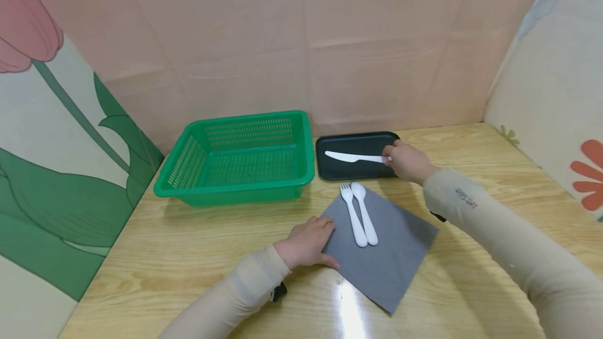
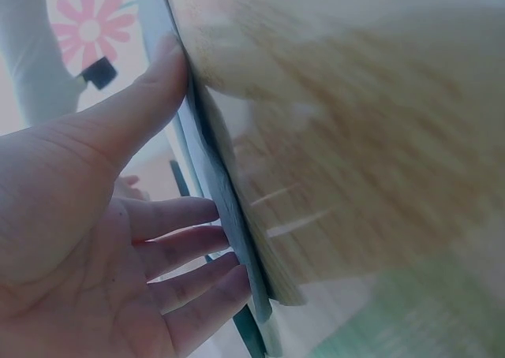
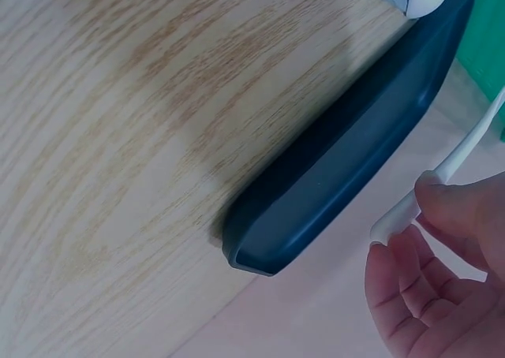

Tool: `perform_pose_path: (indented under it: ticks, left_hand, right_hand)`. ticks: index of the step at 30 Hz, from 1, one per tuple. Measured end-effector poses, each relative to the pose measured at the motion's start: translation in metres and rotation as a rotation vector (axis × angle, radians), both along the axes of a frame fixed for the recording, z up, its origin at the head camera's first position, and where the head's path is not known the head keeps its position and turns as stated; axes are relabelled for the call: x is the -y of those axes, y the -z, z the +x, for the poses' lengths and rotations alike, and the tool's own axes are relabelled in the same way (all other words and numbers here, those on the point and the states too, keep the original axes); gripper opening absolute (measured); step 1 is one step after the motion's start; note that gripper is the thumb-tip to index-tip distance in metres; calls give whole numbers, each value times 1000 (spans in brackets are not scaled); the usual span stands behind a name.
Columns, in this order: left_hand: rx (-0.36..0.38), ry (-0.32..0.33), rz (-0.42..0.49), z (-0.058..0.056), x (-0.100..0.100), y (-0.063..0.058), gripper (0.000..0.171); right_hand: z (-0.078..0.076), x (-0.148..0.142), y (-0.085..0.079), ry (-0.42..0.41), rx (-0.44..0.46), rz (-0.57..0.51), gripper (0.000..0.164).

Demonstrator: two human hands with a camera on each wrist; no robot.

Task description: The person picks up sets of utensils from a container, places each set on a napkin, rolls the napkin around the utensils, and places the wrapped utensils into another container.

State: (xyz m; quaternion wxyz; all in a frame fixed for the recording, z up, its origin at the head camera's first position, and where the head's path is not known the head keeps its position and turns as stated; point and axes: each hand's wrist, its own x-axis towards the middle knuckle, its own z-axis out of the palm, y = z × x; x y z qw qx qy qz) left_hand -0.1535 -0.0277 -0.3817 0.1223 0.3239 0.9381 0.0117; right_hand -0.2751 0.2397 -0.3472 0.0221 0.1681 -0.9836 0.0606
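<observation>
A white plastic knife (image 1: 348, 157) is pinched by its handle end between the thumb and fingers of my right hand (image 1: 409, 161), above the black tray (image 1: 330, 174). In the right wrist view the knife handle (image 3: 398, 216) shows raised over the tray's far side. My left hand (image 1: 308, 242), fingers spread and fairly straight, touches the left edge of a grey napkin (image 1: 400, 234); in the left wrist view its fingertips (image 2: 237, 279) meet the napkin's edge. On the napkin lie a white fork (image 1: 354, 216) and a white spoon (image 1: 366, 213), side by side.
A green slotted basket (image 1: 254, 192) stands left of the tray, close to it. Behind both rises a pink-covered wall (image 1: 226, 41). Painted flower panels border the wooden table (image 1: 212, 245) on the left and right.
</observation>
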Motion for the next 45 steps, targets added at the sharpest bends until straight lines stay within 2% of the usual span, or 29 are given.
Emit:
perform_pose_path:
  ticks: [27,45]
  left_hand:
    - [19,-4,-1,0,1,-2,84]
    - [2,4,-2,-1,1,-1,84]
  right_hand:
    - [13,-4,-1,-21,46,-12,18]
    - [16,-10,5,-23,59,-34,16]
